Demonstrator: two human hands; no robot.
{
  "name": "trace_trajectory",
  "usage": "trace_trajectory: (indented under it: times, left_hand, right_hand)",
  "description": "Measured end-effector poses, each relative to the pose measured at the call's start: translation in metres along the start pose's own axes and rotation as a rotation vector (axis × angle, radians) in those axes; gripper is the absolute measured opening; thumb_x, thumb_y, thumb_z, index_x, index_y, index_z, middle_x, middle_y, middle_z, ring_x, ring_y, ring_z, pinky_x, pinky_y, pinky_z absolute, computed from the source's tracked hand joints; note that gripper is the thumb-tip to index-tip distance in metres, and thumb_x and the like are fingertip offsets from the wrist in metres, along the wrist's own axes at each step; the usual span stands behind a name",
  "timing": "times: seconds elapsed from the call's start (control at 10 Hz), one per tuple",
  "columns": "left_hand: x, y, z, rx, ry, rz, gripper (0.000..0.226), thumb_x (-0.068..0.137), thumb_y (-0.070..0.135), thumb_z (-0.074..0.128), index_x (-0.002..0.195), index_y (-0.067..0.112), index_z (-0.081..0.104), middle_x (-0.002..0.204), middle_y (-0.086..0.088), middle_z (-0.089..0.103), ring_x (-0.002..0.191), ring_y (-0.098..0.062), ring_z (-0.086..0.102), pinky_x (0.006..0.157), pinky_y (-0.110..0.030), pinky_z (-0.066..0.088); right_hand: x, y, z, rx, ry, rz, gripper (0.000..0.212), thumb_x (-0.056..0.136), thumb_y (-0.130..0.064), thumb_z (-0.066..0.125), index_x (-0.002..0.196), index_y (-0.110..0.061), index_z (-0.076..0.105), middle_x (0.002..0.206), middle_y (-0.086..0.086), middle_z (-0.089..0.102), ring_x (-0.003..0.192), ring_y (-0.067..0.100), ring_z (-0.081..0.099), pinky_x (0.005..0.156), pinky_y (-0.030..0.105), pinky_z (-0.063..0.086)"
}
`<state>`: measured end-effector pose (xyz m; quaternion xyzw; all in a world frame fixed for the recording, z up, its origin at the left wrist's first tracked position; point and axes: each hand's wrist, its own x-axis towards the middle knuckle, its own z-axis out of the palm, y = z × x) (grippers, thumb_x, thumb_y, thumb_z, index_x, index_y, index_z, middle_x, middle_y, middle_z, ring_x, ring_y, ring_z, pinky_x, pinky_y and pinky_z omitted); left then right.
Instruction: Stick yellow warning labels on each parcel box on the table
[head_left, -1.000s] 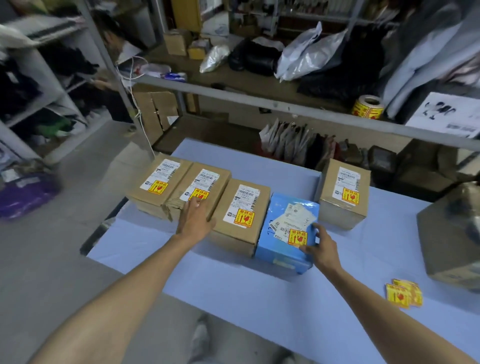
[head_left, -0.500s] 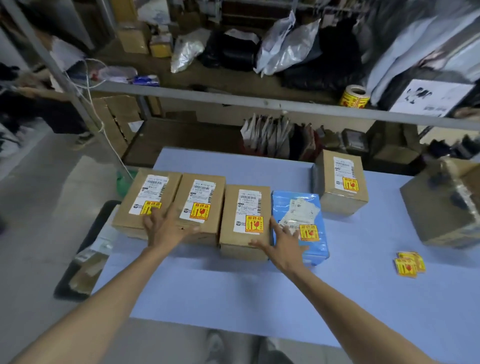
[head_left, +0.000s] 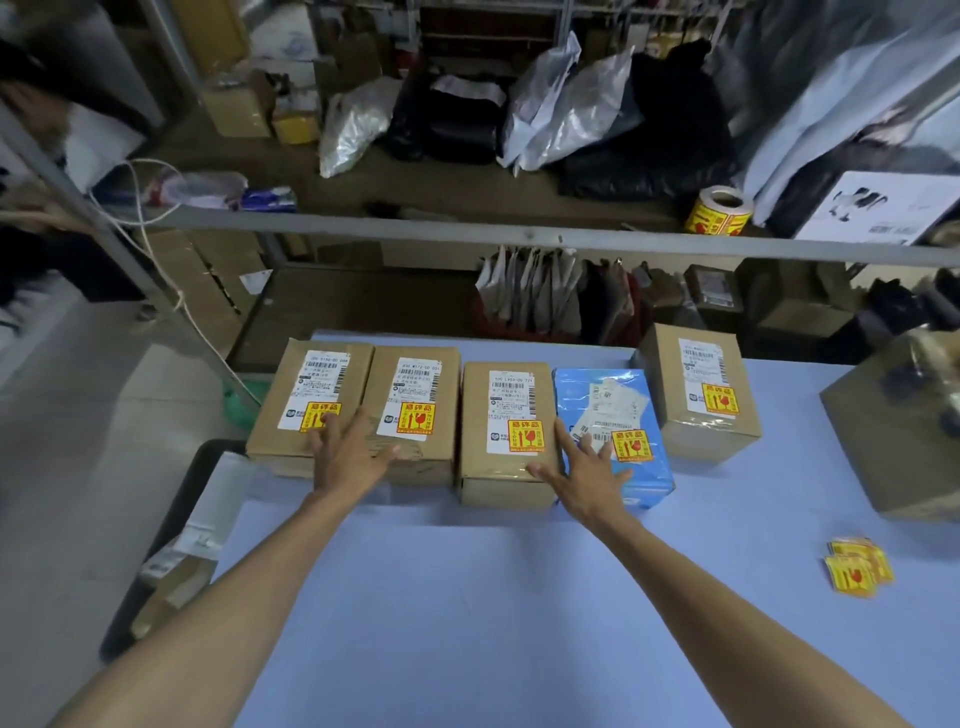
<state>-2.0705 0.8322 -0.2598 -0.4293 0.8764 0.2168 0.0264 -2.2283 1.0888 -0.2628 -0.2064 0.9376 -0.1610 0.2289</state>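
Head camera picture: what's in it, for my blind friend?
A left hand and right hand rest flat on a row of three cardboard boxes and a blue parcel, each with a yellow warning label. A fifth labelled box stands apart on the blue table.

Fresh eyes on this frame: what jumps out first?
The left hand and right hand lie spread on a row of parcels at the far side of the blue table: three brown boxes and a blue parcel, each with a yellow warning label. A fifth box stands apart to the right; loose labels lie near the right edge.
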Motion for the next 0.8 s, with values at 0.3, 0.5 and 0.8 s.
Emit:
trace_trajectory:
  times: [0.3,0.5,0.8]
  left_hand:
    - [0.043,0.038,0.000,0.043,0.040,0.091,0.057,0.089,0.042,0.061,0.136,0.016,0.043,0.138,-0.009,0.044,0.131,-0.027,0.032,0.105,-0.038,0.018]
    - [0.055,0.029,0.002,0.049,0.019,0.115,0.056,0.084,0.044,0.065,0.128,0.015,0.046,0.133,-0.005,0.046,0.126,-0.028,0.036,0.102,-0.037,0.023]
    - [0.051,0.035,-0.003,-0.030,-0.059,0.041,0.065,0.087,0.043,0.063,0.141,0.022,0.036,0.151,-0.011,0.026,0.141,-0.039,0.015,0.115,-0.048,0.021]
  right_hand:
    - [0.045,0.011,-0.022,-0.039,-0.009,0.024,0.075,0.091,-0.066,0.036,0.152,-0.039,0.001,0.159,0.008,0.015,0.147,0.041,0.003,0.111,0.067,0.009]
    - [0.059,0.007,-0.024,-0.027,-0.008,0.029,0.073,0.093,-0.062,0.035,0.152,-0.037,-0.001,0.155,0.015,0.018,0.145,0.046,0.002,0.110,0.068,0.009]
    - [0.062,0.000,-0.032,-0.005,-0.018,0.034,0.070,0.094,-0.053,0.045,0.151,-0.031,0.010,0.151,0.019,0.026,0.141,0.042,0.018,0.110,0.064,0.021]
